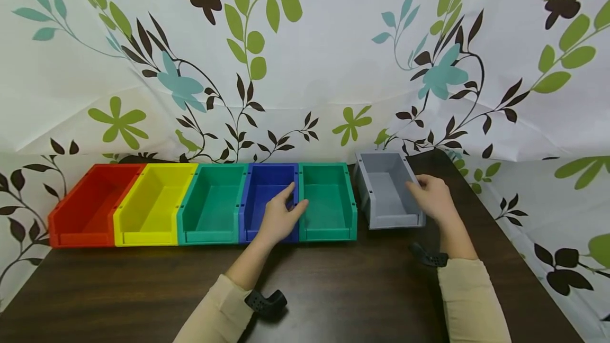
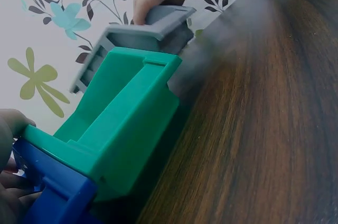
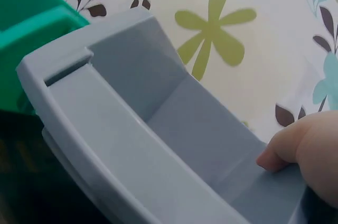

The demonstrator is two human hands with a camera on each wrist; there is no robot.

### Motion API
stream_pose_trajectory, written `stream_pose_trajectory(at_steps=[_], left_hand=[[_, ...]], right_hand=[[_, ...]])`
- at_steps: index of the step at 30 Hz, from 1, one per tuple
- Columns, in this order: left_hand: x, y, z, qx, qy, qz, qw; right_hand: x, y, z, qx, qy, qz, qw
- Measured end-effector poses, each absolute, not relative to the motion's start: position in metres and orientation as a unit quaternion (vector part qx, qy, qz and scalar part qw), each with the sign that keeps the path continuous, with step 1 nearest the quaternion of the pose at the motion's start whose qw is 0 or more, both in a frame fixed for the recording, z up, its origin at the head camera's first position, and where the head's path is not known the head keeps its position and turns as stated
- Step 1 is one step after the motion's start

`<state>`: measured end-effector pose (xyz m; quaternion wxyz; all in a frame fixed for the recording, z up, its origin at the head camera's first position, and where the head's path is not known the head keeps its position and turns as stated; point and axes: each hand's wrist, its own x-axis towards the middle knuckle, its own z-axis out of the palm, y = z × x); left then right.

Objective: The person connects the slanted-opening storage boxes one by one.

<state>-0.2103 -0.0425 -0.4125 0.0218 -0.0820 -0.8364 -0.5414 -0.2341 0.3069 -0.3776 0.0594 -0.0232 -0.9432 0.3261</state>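
Observation:
A grey plastic storage bin (image 1: 388,195) stands at the right end of the bin row, separated by a gap from the nearest green bin (image 1: 326,205). My right hand (image 1: 433,197) grips the grey bin's right wall, its thumb inside the bin in the right wrist view. The grey bin looks tilted and raised in the left wrist view. My left hand (image 1: 280,217) straddles the adjoining walls of that green bin and the blue bin (image 1: 262,181). In the left wrist view its fingers reach into the blue bin (image 2: 58,187), while part of the hand touches the green rim.
Further left, another green bin (image 1: 214,200), a yellow bin (image 1: 159,205) and a red bin (image 1: 95,208) stand side by side. All sit on a dark wooden table (image 1: 352,290). A leaf-patterned sheet (image 1: 324,68) hangs close behind the row.

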Motion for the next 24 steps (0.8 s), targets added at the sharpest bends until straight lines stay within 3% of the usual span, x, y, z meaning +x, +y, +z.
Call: stream_pose_trajectory(at_steps=[9, 24], left_hand=[[-0.213, -0.043, -0.415, -0.082, -0.837, -0.541, 0.018], [-0.213, -0.044, -0.414, -0.082, -0.836, -0.542, 0.017]], right_hand=[[-0.229, 0.300, -0.367, -0.023, -0.937, 0.337, 0.087], [-0.223, 0.295, -0.356, -0.029, -0.934, 0.347, 0.075]])
